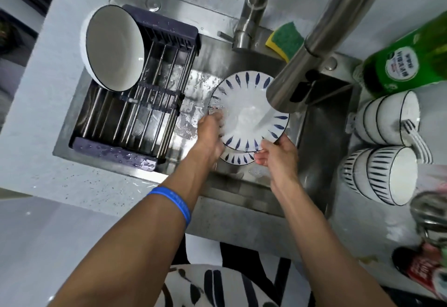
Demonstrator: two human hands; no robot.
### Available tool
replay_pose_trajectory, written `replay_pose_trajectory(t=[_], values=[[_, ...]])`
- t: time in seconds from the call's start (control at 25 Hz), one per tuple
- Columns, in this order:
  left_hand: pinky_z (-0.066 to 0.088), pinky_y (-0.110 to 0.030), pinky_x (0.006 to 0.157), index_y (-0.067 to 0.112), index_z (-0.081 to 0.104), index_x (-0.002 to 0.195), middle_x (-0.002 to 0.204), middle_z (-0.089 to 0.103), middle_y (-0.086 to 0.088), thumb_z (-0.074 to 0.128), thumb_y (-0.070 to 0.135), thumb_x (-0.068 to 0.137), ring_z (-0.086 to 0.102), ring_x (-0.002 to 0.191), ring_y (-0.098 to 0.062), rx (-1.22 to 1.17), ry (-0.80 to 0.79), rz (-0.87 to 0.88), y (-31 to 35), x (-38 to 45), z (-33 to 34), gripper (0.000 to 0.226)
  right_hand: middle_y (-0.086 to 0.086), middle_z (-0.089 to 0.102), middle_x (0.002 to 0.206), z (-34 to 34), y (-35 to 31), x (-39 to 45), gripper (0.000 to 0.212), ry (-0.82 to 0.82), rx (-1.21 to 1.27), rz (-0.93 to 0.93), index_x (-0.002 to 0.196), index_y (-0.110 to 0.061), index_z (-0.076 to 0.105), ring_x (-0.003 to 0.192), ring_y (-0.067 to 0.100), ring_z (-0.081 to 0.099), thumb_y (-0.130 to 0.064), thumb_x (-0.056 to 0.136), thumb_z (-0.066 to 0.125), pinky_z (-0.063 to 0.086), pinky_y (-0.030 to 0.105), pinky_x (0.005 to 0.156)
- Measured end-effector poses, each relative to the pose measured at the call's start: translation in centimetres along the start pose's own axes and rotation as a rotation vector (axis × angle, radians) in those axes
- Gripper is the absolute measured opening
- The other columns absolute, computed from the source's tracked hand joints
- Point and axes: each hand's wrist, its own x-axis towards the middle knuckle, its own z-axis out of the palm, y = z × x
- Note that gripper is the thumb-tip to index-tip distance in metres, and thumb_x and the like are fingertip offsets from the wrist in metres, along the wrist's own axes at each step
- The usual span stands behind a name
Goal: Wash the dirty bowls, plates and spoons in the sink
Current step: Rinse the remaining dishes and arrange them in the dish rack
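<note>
A white plate (246, 110) with blue leaf marks round its rim is held tilted over the steel sink (312, 122), under the tap spout (290, 81), with water running over it. My left hand (210, 135) lies against the plate's left face, fingers in the water. My right hand (278, 154) grips the plate's lower right rim. A second plate of the same pattern (238, 158) shows below it. A large white bowl (113, 47) leans on the drying rack (150, 103).
Two stacks of white and blue bowls (384, 118) (379, 173) lie on their sides on the right counter. A green soap bottle (406, 59) and a green-yellow sponge (285, 38) are near the tap. A red can (420, 268) stands at the lower right.
</note>
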Motion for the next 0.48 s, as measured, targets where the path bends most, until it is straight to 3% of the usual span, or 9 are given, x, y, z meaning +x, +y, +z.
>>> replay_pose_trajectory(t=[0.08,0.12,0.2,0.24,0.32,0.36,0.4,0.48], values=[[0.048,-0.058,0.101,0.029,0.055,0.113,0.131,0.061,-0.013,0.053,0.025,0.101,0.059,0.116,-0.031,0.09,-0.036,0.043,1.1,-0.9,-0.2,0.013,0.006,0.064,0.078,0.2,-0.6,-0.4,0.016,-0.033,0.062,0.047,0.092,-0.016,0.063,0.056,0.012,0.058,-0.001,0.093,0.056,0.054,0.025,0.053],[0.046,-0.06,0.103,0.029,0.054,0.109,0.13,0.062,-0.012,0.054,0.034,0.1,0.059,0.119,-0.032,0.136,-0.048,0.063,1.6,-1.2,-0.6,0.011,0.004,0.064,0.08,0.6,-0.9,-0.4,0.017,-0.055,0.119,0.1,0.092,-0.017,0.062,0.062,0.014,0.059,-0.002,0.095,0.055,0.057,0.03,0.059],[0.049,-0.06,0.1,0.024,0.055,0.124,0.135,0.062,-0.009,0.052,0.05,0.097,0.058,0.123,-0.035,0.303,-0.09,0.115,2.5,-2.2,-2.0,0.038,0.002,0.066,0.084,1.5,-1.3,0.0,0.02,-0.089,0.274,0.243,0.095,-0.017,0.061,0.071,0.018,0.063,0.0,0.096,0.05,0.059,0.04,0.069],[0.055,-0.055,0.092,0.023,0.053,0.133,0.138,0.06,-0.007,0.05,0.047,0.099,0.058,0.123,-0.034,0.372,-0.123,0.14,2.9,-3.1,-2.6,0.043,0.005,0.069,0.093,2.3,-1.3,0.1,0.023,-0.099,0.379,0.309,0.102,-0.014,0.063,0.08,0.023,0.067,0.002,0.094,0.048,0.059,0.044,0.071],[0.062,-0.042,0.075,0.023,0.045,0.142,0.141,0.055,-0.004,0.047,0.023,0.104,0.059,0.121,-0.032,0.502,-0.165,0.2,3.8,-4.4,-3.7,0.038,0.016,0.069,0.116,3.8,-1.3,0.1,0.031,-0.123,0.558,0.386,0.112,-0.007,0.065,0.102,0.033,0.068,0.004,0.091,0.045,0.057,0.05,0.083],[0.063,-0.039,0.074,0.026,0.042,0.144,0.142,0.053,-0.003,0.045,0.013,0.104,0.058,0.122,-0.03,0.554,-0.182,0.234,4.1,-4.8,-4.2,0.042,0.019,0.068,0.12,4.4,-1.5,-0.3,0.029,-0.146,0.601,0.401,0.11,-0.006,0.066,0.107,0.036,0.066,0.0,0.093,0.043,0.054,0.053,0.091],[0.063,-0.038,0.078,0.028,0.039,0.145,0.142,0.051,-0.002,0.043,0.007,0.104,0.056,0.124,-0.028,0.609,-0.188,0.284,4.2,-5.2,-4.3,0.047,0.018,0.07,0.115,4.8,-1.7,-0.5,0.027,-0.179,0.619,0.405,0.106,-0.008,0.067,0.106,0.036,0.066,-0.007,0.097,0.041,0.05,0.055,0.096],[0.054,-0.039,0.098,0.028,0.033,0.15,0.145,0.045,0.003,0.04,0.003,0.104,0.048,0.132,-0.021,0.699,-0.164,0.395,4.9,-6.3,-4.7,0.053,0.011,0.075,0.083,5.6,-2.4,-1.0,0.032,-0.2,0.66,0.406,0.09,-0.01,0.065,0.086,0.028,0.068,-0.016,0.101,0.035,0.047,0.054,0.098]])
